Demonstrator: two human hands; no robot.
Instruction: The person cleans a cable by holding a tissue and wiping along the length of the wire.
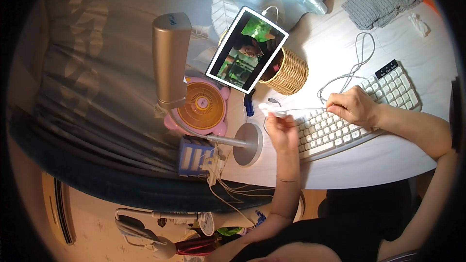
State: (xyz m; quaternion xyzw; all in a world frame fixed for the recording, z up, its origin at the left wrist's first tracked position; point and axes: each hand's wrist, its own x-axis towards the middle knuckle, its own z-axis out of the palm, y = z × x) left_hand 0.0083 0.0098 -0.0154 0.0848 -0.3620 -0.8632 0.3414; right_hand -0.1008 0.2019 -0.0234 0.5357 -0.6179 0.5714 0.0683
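Observation:
My left hand is raised beside the left end of a white keyboard, with its fingers pinched on a small white bundle whose exact nature is unclear. A thin white strand runs from the bundle across to my right hand. That hand is curled into a loose fist around the strand, over the upper middle of the keyboard. A mouse seems to lie partly hidden behind my left fingers.
A tablet leans on a wicker basket. Left of it stand a lamp, a pink fan and a blue box. A grey cable loops behind the keyboard; grey knitted cloth lies at the back right.

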